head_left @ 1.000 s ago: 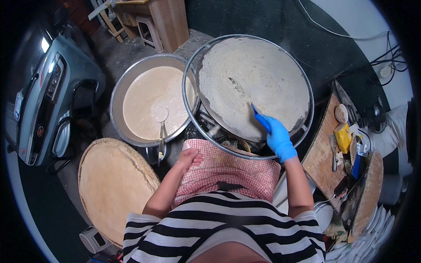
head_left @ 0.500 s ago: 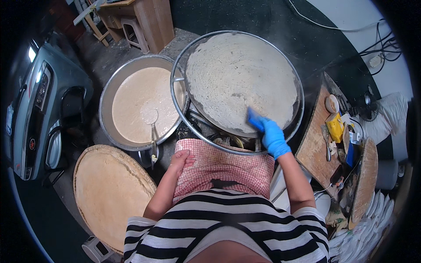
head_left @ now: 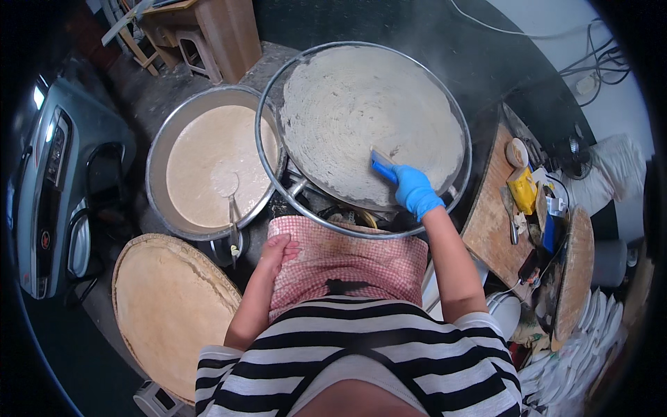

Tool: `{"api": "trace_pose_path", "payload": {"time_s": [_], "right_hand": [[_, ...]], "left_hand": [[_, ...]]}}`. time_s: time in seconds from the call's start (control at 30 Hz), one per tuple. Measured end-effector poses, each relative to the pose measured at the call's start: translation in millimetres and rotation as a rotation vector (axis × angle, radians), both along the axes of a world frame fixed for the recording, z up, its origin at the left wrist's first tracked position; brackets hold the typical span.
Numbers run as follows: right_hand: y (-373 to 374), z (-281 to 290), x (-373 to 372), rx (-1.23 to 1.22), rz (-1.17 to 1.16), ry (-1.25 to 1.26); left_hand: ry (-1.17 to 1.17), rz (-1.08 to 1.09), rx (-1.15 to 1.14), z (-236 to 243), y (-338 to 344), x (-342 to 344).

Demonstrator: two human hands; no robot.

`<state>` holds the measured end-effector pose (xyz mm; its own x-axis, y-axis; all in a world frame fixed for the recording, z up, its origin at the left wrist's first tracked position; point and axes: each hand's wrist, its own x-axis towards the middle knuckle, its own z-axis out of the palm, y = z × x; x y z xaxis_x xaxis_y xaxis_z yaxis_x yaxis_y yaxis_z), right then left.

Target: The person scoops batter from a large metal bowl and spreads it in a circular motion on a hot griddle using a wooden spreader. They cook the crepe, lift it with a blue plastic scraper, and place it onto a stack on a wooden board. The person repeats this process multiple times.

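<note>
My right hand (head_left: pixel 415 190), in a blue glove, grips a blue scraper (head_left: pixel 382 167) whose blade rests on pale batter spread over a large round griddle (head_left: pixel 361 97). A metal ring (head_left: pixel 260 132) encircles the griddle. My bare left hand (head_left: pixel 278 250) hangs at the red checked apron (head_left: pixel 347 264), fingers loosely bent and slightly apart, with nothing visible in them. Left of the griddle is a wide metal pot (head_left: pixel 156 174) of beige batter, with a ladle (head_left: pixel 233 215) standing in it. Below that lies a stack of thin round flatbreads (head_left: pixel 167 306).
A grey vehicle front (head_left: pixel 52 174) is at the left, a wooden desk (head_left: pixel 229 35) behind. To the right stand a worn wooden board (head_left: pixel 486 222) holding a yellow packet (head_left: pixel 521 187) and tools, a small fan (head_left: pixel 577 160), cables, and white bags (head_left: pixel 577 354).
My right hand and scraper have moved up and left across the griddle, and the marks in the batter differ. The view has shifted slightly; my left hand stays by the apron.
</note>
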<state>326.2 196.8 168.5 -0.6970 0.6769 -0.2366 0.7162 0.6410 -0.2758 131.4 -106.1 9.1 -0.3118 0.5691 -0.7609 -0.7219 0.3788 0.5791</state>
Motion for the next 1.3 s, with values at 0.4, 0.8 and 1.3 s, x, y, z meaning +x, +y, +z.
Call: {"api": "trace_pose_path", "payload": {"time_s": [0.4,0.8,1.3], "right_hand": [[-96,-24,19,0.018,0.065,-0.118],[-54,-45,39,0.231,-0.039,0.08],[-47,-14,45,-0.195,-0.106,0.645]], "left_hand": [[0.018,-0.018,-0.004,5,4,2],[0.053,0.03,-0.005,4,1,5],[0.162,0.049,0.125,13,67,-20]]}}
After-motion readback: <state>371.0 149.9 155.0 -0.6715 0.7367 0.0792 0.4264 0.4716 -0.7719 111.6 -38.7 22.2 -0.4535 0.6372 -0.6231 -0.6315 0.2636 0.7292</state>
